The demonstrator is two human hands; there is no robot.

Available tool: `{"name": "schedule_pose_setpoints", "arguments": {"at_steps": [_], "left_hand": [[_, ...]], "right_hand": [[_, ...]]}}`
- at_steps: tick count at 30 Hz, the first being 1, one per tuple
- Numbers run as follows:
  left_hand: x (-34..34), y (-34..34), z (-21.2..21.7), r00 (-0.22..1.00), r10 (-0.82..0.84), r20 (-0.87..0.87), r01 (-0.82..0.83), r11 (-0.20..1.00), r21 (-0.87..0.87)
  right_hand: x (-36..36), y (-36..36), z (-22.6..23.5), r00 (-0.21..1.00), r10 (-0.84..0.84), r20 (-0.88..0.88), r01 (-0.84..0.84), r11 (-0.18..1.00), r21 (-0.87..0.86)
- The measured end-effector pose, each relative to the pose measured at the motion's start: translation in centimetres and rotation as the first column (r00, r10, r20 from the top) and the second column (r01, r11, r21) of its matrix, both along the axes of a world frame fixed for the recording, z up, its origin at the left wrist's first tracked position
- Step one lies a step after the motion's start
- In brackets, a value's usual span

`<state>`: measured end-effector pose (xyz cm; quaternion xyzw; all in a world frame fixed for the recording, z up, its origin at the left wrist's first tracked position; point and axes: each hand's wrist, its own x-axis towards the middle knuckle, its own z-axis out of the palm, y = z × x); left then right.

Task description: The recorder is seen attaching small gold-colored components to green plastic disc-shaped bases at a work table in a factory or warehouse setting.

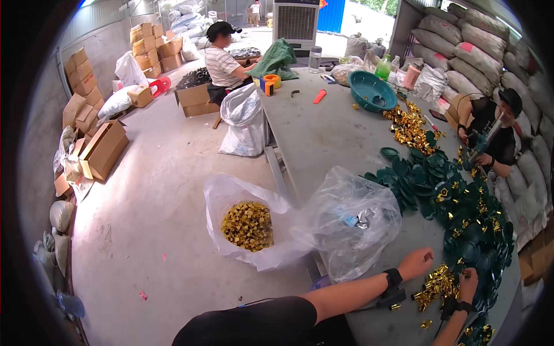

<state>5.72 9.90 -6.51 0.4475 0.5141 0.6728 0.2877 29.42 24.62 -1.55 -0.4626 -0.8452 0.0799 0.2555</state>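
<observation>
Resting knuckles-up at the near edge of the desk (323, 132), left hand (416, 262), fingers curled loosely, nothing clearly held, just beside a small heap of gold caps (437, 284). Closed around something small and gold at the same heap, right hand (466, 282), though cannot tell exactly what sits in that grip. Piled within easy reach of both hands, likely so pieces can be picked without stretching. Stacked along the right edge, dark green round lids (461, 219), many already carrying gold pieces. Slumped at the near left edge, a clear plastic bag (352, 222), mostly collapsed. Open on the floor below, a white bag of gold caps (248, 226), mouth rolled wide for scooping. Farther up the desk, a second gold heap (408, 124) and a teal basin (371, 90). Against the left wall, brown cardboard boxes (103, 149); along the right, stacked pale sacks (461, 40).
</observation>
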Motion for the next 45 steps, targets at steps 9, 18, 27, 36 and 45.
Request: {"name": "schedule_pose_setpoints", "arguments": {"at_steps": [9, 18, 27, 36, 45], "left_hand": [[-2.0, 0.6, 0.5, 0.99, -0.006, -0.143, -0.002, 0.998, -0.056], [-3.4, 2.4, -1.5, 0.976, -0.033, -0.213, 0.016, 0.996, -0.082], [-2.5, 2.2, -1.8, 0.991, -0.106, -0.076, 0.1, 0.992, -0.081], [-2.4, 1.1, -0.1, 0.987, -0.009, -0.16, -0.006, 0.996, -0.092], [-1.3, 0.5, 1.3, 0.988, 0.015, -0.152, -0.042, 0.983, -0.179]], "right_hand": [[-0.1, -5.9, 6.2, 0.97, -0.15, -0.193, 0.166, 0.983, 0.072], [18.5, -13.2, 15.4, 0.728, -0.568, -0.384, 0.672, 0.704, 0.231], [27.6, -12.0, 8.5, 0.728, -0.681, -0.083, 0.684, 0.73, 0.009], [14.7, -12.6, 11.2, 0.838, -0.523, -0.152, 0.531, 0.721, 0.445], [-5.7, -3.5, 6.3, 0.954, 0.288, 0.077, -0.281, 0.955, -0.094]]}}
